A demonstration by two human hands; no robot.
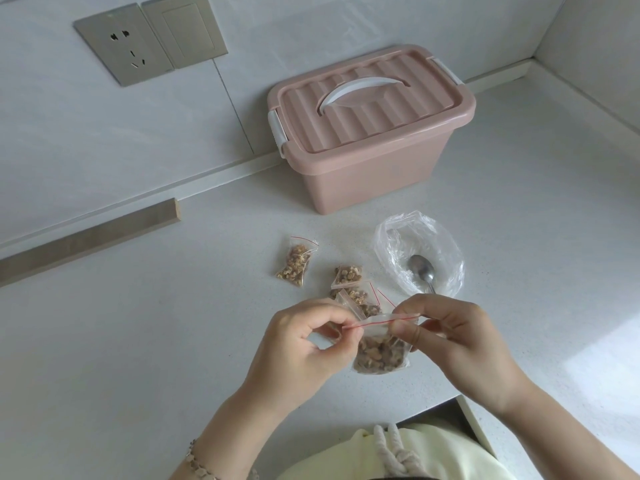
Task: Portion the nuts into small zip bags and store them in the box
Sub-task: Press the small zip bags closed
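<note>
1. My left hand (304, 337) and right hand (453, 337) each pinch one end of the red zip (381, 320) on a small bag (382, 341) of nuts (377, 358), near me over the counter (173, 341).
2. I think I am zipping it shut.
3. Next I must open the far pink box (367, 133); its lid is on.

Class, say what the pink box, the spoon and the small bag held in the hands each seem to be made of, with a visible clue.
Pink box: probably moulded plastic, matte, ribbed on top.
Spoon: looks like metal, grey and shiny.
Small bag: thin clear plastic film; the nuts show through it.
</note>
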